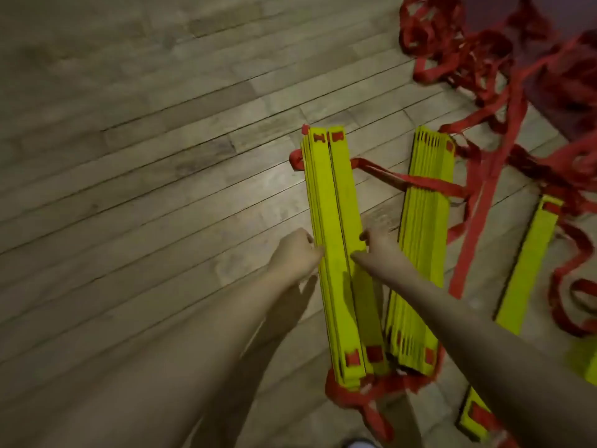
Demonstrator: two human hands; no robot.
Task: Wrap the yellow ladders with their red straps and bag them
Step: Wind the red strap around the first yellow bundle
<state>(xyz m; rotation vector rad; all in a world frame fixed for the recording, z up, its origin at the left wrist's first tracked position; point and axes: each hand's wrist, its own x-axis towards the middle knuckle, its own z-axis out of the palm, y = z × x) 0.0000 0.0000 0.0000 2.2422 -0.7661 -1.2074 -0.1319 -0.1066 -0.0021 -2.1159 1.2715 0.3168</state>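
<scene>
On wood floor (129, 156), middle of view: rung stack (336, 240), held on edge between both hands, slats gathered face to face, red strap tabs at far and near ends. No strap wound around this stack; loose loops of red strap (352, 396) bunched at near end, one run (410, 181) trailing from far end across to second stack (423, 240).

Progress, as judged: early stage. Rungs collected into stacks, none wrapped. Second stack just right of first, lying on floor, also unwrapped. Single rung (529, 263) further right, apart from both stacks; more yellow pieces at lower right edge, partly cut off. Large strap tangle (484, 59) at upper right corner, not sorted. No bag identifiable; dark red mass at upper right too blurred to name. Remaining: gather loose rungs, wind straps around each stack, bag all.

Left hand (297, 253): fingers curled, pressed against left face of stack at mid-length. Right hand (376, 247): thumb on near face, fingers curled over right edge, gripping. Hands apart, stack clamped between them.
</scene>
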